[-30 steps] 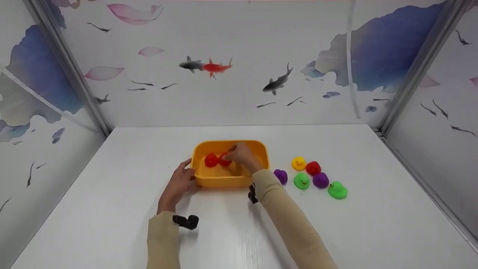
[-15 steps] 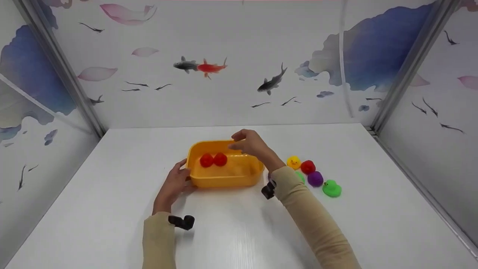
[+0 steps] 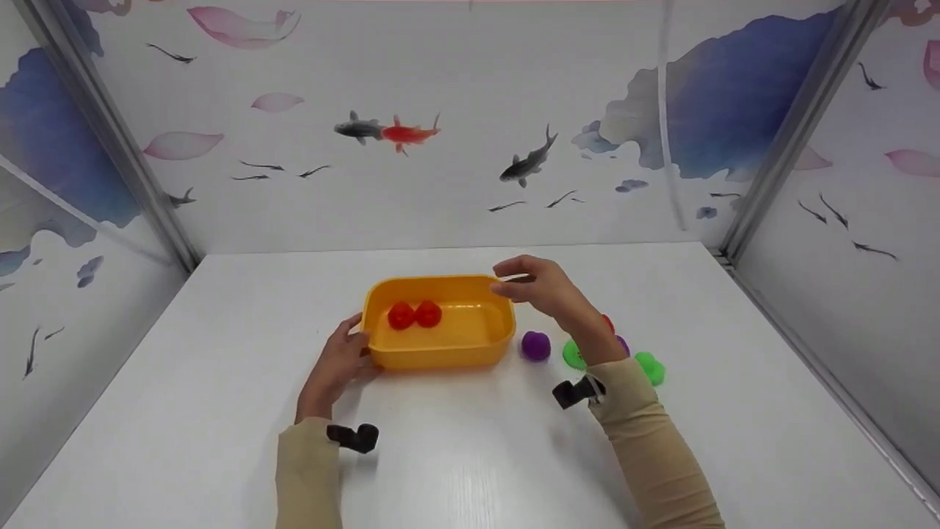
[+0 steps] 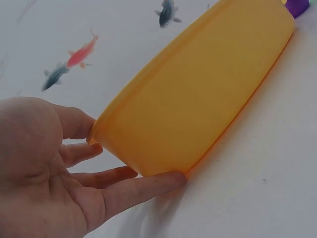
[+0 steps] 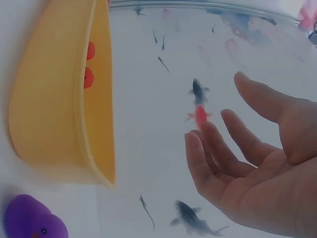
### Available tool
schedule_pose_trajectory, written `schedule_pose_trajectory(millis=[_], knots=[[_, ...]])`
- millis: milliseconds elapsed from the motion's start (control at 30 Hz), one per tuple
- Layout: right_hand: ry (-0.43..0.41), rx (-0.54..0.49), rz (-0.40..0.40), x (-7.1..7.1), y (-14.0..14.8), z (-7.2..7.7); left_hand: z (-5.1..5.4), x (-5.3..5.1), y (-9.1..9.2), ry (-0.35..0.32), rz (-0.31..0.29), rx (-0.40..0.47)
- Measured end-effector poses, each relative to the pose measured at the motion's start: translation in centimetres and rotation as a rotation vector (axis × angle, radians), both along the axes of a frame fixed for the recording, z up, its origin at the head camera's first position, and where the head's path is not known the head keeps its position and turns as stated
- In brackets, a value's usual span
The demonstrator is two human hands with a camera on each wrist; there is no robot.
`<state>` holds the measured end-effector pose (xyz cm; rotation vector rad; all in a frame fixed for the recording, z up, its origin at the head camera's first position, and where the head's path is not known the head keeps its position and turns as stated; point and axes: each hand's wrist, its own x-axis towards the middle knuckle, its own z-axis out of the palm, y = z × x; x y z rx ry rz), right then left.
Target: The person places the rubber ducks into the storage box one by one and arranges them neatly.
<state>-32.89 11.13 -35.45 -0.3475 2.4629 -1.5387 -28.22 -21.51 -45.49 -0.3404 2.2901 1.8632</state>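
Observation:
A yellow plastic tub [image 3: 440, 358] stands on the white table with two red toy ducks [image 3: 401, 316] in its left half. My left hand [image 3: 339, 364] is at the tub's left end; in the left wrist view its spread fingers [image 4: 148, 188] touch the rim and the outer wall. Above the tub's right end hovers my right hand [image 3: 540, 286], fingers loosely bent and apart. Nothing lies between them in the right wrist view. Nearest to the tub's right side is a purple toy duck [image 3: 536, 346], also seen in the right wrist view.
Right of the purple duck lie a green duck [image 3: 573, 354], partly covered by my right wrist, and another green duck [image 3: 649, 367]. Bits of a red toy [image 3: 608, 323] and a second purple toy [image 3: 623, 344] show behind the wrist. Printed wall panels enclose the table.
My right hand has let go of a red duck inside the tub, risen and moved right past the rim. The yellow duck is now hidden behind my right arm. My left hand stays at the tub.

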Motion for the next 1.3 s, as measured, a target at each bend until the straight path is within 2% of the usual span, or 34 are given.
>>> schedule_pose_trajectory(millis=[200,433,833,1000,1300], knots=[[0.036,0.013,-0.046,0.2,2.4,-0.9,-0.1,-0.2,-0.2,-0.005,0.003,0.021],[0.051,-0.01,-0.134,-0.8,5.9,-2.0,0.0,-0.2,-0.1,-0.009,0.017,0.032],[0.187,-0.034,-0.157,-2.3,10.3,-3.9,-0.1,-0.1,-0.1,-0.019,0.025,0.03],[0.144,0.038,-0.162,-2.7,11.4,-5.1,-0.3,0.0,-0.4,-0.035,0.023,0.026],[0.027,0.168,-0.152,-3.6,12.6,-6.8,0.0,0.0,-0.2,-0.012,0.018,0.036]])
